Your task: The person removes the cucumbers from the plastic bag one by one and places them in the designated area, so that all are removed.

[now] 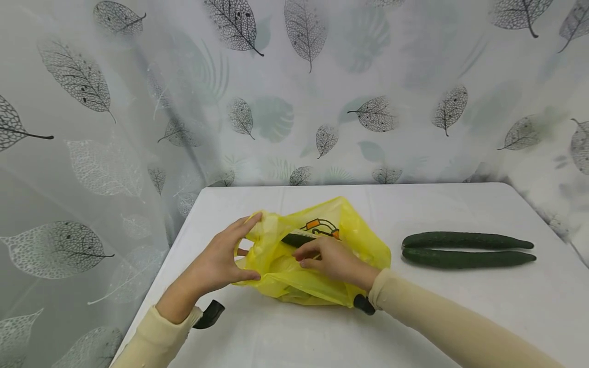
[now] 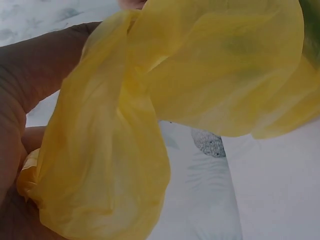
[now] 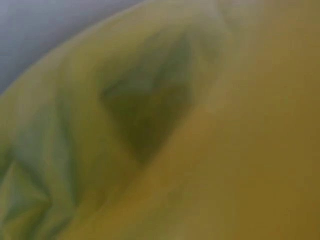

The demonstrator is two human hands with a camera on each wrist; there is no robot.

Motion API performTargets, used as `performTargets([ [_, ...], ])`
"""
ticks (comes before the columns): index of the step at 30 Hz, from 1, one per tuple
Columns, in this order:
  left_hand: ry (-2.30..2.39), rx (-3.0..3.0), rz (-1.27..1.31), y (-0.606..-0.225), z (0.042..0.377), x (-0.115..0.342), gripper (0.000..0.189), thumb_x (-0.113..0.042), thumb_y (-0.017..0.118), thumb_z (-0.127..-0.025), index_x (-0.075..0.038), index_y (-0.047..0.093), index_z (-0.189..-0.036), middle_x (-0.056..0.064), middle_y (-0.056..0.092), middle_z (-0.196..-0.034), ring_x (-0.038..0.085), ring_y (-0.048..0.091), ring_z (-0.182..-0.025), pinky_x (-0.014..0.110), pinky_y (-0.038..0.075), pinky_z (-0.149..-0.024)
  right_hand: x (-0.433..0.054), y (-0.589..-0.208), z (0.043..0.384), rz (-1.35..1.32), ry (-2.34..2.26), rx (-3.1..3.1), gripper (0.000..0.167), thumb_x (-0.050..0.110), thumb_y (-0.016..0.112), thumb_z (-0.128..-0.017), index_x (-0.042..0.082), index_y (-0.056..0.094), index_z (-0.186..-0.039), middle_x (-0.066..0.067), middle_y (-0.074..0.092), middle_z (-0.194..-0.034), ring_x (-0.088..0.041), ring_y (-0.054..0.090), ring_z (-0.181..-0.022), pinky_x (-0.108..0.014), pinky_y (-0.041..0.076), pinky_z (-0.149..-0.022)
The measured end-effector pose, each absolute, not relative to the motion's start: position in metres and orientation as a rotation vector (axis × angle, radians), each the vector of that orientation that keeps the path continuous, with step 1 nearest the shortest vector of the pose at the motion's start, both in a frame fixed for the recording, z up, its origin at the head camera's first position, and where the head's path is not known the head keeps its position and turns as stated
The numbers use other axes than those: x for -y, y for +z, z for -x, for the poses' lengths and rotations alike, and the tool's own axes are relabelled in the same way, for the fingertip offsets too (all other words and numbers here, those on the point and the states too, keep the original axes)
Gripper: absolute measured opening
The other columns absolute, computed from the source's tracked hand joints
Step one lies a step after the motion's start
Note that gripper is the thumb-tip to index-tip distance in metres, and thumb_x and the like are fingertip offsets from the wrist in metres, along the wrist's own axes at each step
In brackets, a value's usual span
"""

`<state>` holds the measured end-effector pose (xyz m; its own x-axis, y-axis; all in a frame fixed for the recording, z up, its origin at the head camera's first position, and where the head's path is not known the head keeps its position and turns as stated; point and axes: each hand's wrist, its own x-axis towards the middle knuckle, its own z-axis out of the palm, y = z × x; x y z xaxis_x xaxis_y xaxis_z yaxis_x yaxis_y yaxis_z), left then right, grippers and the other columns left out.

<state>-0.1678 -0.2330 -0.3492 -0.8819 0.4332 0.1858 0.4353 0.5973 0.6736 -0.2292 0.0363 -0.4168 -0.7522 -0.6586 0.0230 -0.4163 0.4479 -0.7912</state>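
Note:
A yellow plastic bag [image 1: 368,240] with a printed orange-and-black figure lies on the table, its mouth towards the left. My left hand [image 1: 221,258] holds the rim of the mouth, thumb and fingers spread apart. Close up in the left wrist view, bunched bag film [image 2: 105,165] sits against that hand's fingers. At the mouth, my right hand [image 1: 329,258] has loosely bent fingers, with nothing visible between them. Just above its fingertips, a dark thing with a pale edge [image 1: 298,238] shows inside the bag; its kind is unclear. Blurred yellow film [image 3: 250,150] fills the right wrist view.
Two long dark green cucumbers [image 1: 467,240] lie side by side on the right of the white table [image 1: 442,317]. A leaf-patterned curtain [image 1: 285,128] hangs behind and to the left. Black wrist-worn parts [image 1: 209,314] show by both cuffs.

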Motion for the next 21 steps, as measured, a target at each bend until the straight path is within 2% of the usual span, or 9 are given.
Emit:
performTargets([
  [8,-1.211,2.779,0.785,-0.349,0.168,0.232,0.121,0.008,0.094,-0.061,-0.013,0.028,-0.161,0.008,0.038,-0.156,0.027,0.054,-0.125,0.025,0.058,-0.085,-0.037,-0.429,0.226,0.965,-1.011,-2.498,0.024,0.008,0.072,-0.094,0.009,0.076,-0.118,0.0,0.075,-0.102,-0.014,0.069,-0.09,-0.034,0.058,-0.079],
  [17,-1.19,2.778,0.788,-0.35,0.167,0.233,0.12,0.008,0.094,-0.061,-0.012,0.029,-0.161,0.01,0.038,-0.156,0.028,0.056,-0.122,0.024,0.058,-0.084,-0.038,-0.437,0.224,0.984,-0.962,-2.477,0.027,0.008,0.078,-0.087,0.006,0.077,-0.114,0.001,0.074,-0.099,-0.016,0.069,-0.089,-0.03,0.057,-0.08],
  [21,-1.194,2.783,0.786,-0.351,0.167,0.233,0.12,0.009,0.094,-0.061,-0.012,0.029,-0.161,0.01,0.039,-0.155,0.028,0.058,-0.118,0.024,0.058,-0.083,-0.039,-0.44,0.222,0.974,-0.918,-2.449,0.029,0.013,0.081,-0.086,0.008,0.077,-0.114,0.003,0.074,-0.1,-0.014,0.068,-0.088,-0.029,0.057,-0.079],
])
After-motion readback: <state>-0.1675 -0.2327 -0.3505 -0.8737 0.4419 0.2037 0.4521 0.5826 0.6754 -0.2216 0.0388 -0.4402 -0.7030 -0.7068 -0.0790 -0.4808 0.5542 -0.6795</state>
